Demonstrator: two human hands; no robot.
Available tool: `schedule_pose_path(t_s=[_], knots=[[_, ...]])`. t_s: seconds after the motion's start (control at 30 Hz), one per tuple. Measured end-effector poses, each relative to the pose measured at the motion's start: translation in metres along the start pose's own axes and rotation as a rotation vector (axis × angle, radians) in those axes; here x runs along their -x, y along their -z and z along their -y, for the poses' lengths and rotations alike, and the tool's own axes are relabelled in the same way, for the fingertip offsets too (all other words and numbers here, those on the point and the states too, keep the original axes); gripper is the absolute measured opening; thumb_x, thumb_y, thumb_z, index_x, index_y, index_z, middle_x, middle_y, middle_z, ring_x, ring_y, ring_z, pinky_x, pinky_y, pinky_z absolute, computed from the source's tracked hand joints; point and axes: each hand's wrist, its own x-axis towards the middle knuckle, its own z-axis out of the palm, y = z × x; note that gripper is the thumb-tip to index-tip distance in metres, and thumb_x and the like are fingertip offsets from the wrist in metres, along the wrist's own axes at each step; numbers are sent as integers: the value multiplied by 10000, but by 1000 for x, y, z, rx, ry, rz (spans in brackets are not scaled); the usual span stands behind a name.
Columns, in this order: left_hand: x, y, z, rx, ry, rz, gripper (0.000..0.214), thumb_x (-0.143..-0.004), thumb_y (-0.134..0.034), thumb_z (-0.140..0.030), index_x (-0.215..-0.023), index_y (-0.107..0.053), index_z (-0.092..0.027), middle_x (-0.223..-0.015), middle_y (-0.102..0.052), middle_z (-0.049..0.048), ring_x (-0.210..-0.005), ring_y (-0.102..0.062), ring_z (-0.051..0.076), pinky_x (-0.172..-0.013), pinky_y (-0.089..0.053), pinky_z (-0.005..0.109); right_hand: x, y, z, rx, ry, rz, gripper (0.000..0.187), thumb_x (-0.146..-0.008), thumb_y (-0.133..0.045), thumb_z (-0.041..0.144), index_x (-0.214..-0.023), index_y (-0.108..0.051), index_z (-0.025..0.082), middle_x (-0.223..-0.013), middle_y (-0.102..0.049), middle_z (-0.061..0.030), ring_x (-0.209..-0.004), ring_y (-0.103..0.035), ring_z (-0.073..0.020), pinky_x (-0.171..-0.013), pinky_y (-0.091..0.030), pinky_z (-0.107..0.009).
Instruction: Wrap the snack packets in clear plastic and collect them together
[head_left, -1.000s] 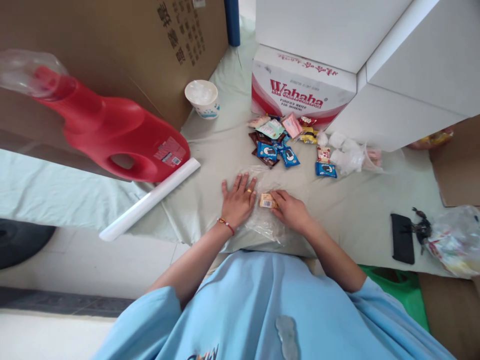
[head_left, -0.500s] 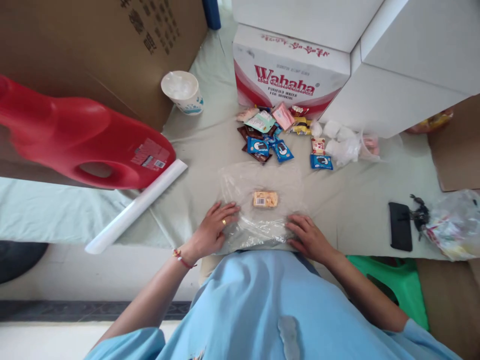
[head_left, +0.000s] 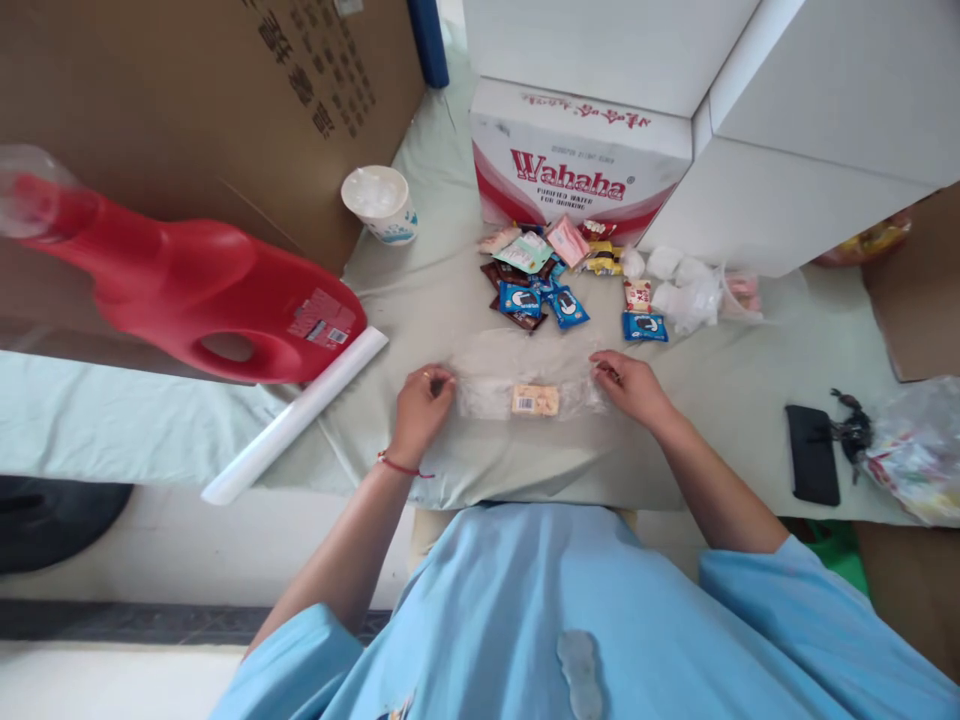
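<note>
A sheet of clear plastic wrap [head_left: 487,375] lies on the cloth-covered table, its near edge folded up over a small packaged snack [head_left: 535,400]. The snack, yellowish with a barcode label, shows through the film. My left hand [head_left: 422,400] pinches the left edge of the wrap, fingers curled. At the opposite edge, my right hand [head_left: 628,385] grips the film between thumb and fingers. Beyond the wrap is a heap of small snack packets, with blue packets [head_left: 568,306] at its near side.
A red jug [head_left: 247,300] and a white roll [head_left: 296,415] lie to the left. A paper cup [head_left: 381,205] stands behind them. The Wahaba-style white carton [head_left: 577,165] backs the snacks. White bundles [head_left: 686,295], a black phone [head_left: 812,455] and a plastic bag [head_left: 919,450] are on the right.
Both hands have moved away from my body, from lying flat to pinching the wrap's edges. The near part of the film has been folded over the snack.
</note>
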Motion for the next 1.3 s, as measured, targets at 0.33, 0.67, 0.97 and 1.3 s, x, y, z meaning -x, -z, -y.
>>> schedule_pose_path(t_s=[0.33,0.67,0.97,1.3], knots=[[49,6,-70,-163,-595,-208,269,-946,-510,-119,-1095,-698,-240,-1076,-722,73,-1007,-651,225,-908,-514,389,-59,-3,46,299,150,104,322,-1020,-519,223,-1273,-711,175,-1235,-712,-153,-1193,-617,-304,-997,-498,-400],[49,-75,-84,-470,-667,304,343,-1022,-475,-152,-1301,-668,-199,-1346,-705,101,-1126,-653,251,-921,-539,420,-100,-39,65,398,20,268,385,-960,-623,228,-1330,-677,137,-1115,-747,-175,-1168,-605,-342,-1014,-454,-453],[49,-82,-74,-310,-661,270,360,-1003,-440,-130,-1221,-726,-156,-1301,-725,135,-1127,-683,272,-968,-574,452,-66,-2,73,177,421,255,164,-956,-584,186,-1015,-736,179,-1139,-656,-111,-983,-625,-223,-889,-476,-316],[62,-38,-36,287,-258,32,244,-965,-505,-202,-963,-747,-233,-1108,-776,54,-1051,-727,205,-1004,-582,408,7,-54,58,-100,332,347,289,-1021,-546,211,-1216,-746,289,-1175,-719,-46,-1013,-668,-211,-862,-510,-290]])
